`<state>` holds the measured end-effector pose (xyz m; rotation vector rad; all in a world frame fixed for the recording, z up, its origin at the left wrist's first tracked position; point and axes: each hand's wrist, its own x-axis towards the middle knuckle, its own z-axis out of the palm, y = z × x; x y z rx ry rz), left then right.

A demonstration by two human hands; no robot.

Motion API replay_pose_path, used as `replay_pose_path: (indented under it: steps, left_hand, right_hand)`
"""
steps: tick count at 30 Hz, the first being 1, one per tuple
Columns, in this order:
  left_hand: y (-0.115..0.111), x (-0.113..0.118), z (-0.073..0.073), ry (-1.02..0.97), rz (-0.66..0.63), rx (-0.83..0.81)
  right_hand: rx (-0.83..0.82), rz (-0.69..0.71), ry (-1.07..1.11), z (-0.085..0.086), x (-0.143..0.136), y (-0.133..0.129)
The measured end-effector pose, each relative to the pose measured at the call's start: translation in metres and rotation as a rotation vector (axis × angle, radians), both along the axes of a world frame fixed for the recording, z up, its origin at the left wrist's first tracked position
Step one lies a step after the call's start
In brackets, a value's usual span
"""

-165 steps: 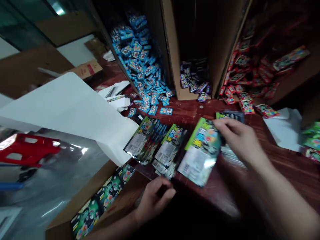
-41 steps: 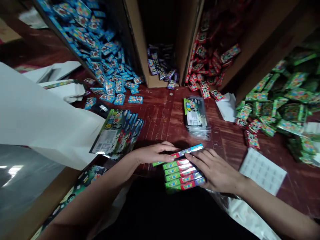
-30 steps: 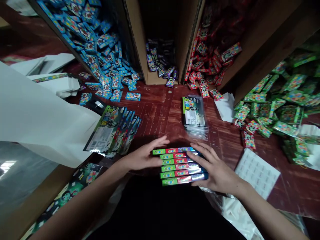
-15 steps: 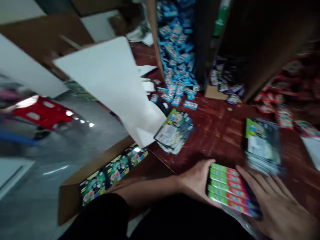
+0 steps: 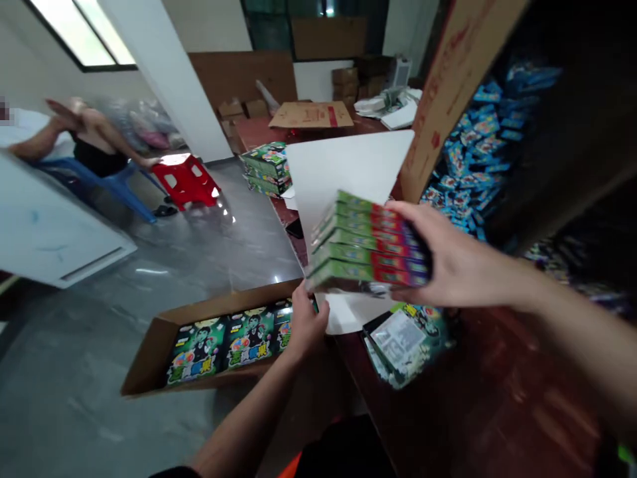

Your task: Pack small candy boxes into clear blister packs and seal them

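Note:
A stack of small green, red and purple boxes [image 5: 365, 245] hangs tilted in front of a white board [image 5: 343, 166]. My right hand [image 5: 448, 259] grips its purple end, thumb above and fingers below. Just under the stack's left end, my left hand [image 5: 308, 325] is at the right end of a long open carton [image 5: 149, 345], its fingers bent; what they hold, if anything, is hidden. Green-black boxes with cartoon pictures [image 5: 250, 336] lie in a row inside the carton. Right of it, flat green packs [image 5: 403, 342] are piled on the dark red table [image 5: 502, 392].
Blue packets [image 5: 468, 159] fill a tall carton at the right. Green boxes [image 5: 269, 169] are stacked at the table's far left edge. A person [image 5: 94, 136] sits at the left beside a red stool [image 5: 186, 180].
The view has swung left and up. The stack has moved from between both hands over the table to my right hand, near the board. My left hand has come to the carton.

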<state>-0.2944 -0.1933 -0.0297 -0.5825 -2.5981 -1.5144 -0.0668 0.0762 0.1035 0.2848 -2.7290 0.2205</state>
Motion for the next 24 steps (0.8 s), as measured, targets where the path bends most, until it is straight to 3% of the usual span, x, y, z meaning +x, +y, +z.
replay_pose_path:
  steps: [4, 6, 8, 13, 16, 20, 22, 24]
  left_hand:
    - [-0.003, 0.002, -0.011, -0.041, 0.09, 0.031]
    - [-0.008, 0.002, -0.01, -0.049, 0.094, 0.026]
    - [-0.012, 0.001, -0.007, -0.046, 0.077, 0.009]
    - [-0.015, -0.005, -0.006, -0.039, 0.03, -0.036]
    - [-0.016, -0.009, -0.008, -0.057, 0.009, -0.055]
    - [-0.019, 0.014, 0.007, -0.132, 0.154, 0.078]
    - [-0.02, 0.04, 0.025, -0.192, 0.265, 0.21]
    - [-0.02, 0.07, 0.045, -0.359, 0.263, 0.327]
  right_hand:
    - [0.035, 0.197, -0.045, 0.016, -0.173, -0.012]
    - [0.063, 0.278, -0.182, 0.011, -0.229, -0.022]
    - [0.088, 0.316, -0.278, 0.0, -0.256, -0.025]
    - [0.123, 0.322, -0.313, -0.032, -0.265, -0.025]
    - [0.138, 0.315, -0.319, -0.04, -0.27, -0.037]
    - [0.12, 0.259, -0.386, -0.021, -0.263, -0.044]
    - [0.051, 0.208, -0.376, -0.001, -0.244, -0.026]
    - [-0.155, 0.092, -0.239, 0.016, -0.21, 0.006]
